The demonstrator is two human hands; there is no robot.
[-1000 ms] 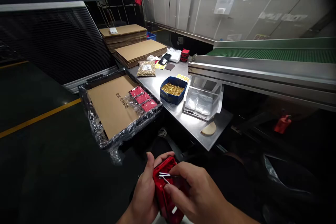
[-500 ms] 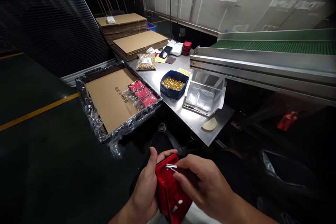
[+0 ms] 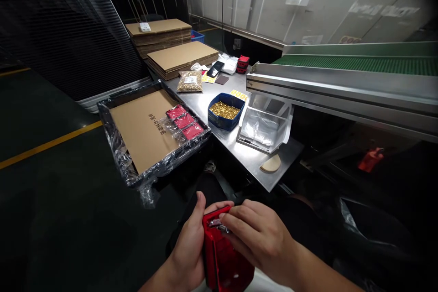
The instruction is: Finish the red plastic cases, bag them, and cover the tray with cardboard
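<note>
My left hand (image 3: 191, 242) is wrapped round the left side of a red plastic housing (image 3: 222, 260) with a black outer edge, held low in front of my lap. Fingers of my right hand (image 3: 260, 232) are closed at the housing's upper end, over a small shiny metal tool (image 3: 216, 223) that looks like tweezers. The tool's tips reach inside the housing near its top; whatever lies under them is hidden by my fingers.
On the metal table (image 3: 239, 155) stand a blue bin (image 3: 222, 123) of small brass-coloured parts and a clear-fronted box (image 3: 262, 127). A plastic-lined tray (image 3: 137, 146) holding red parts is at the left. A green conveyor (image 3: 359, 64) runs along the right.
My right hand has moved closer over the housing, and the metal tool now sits lower inside its top end. The left hand keeps its hold.
</note>
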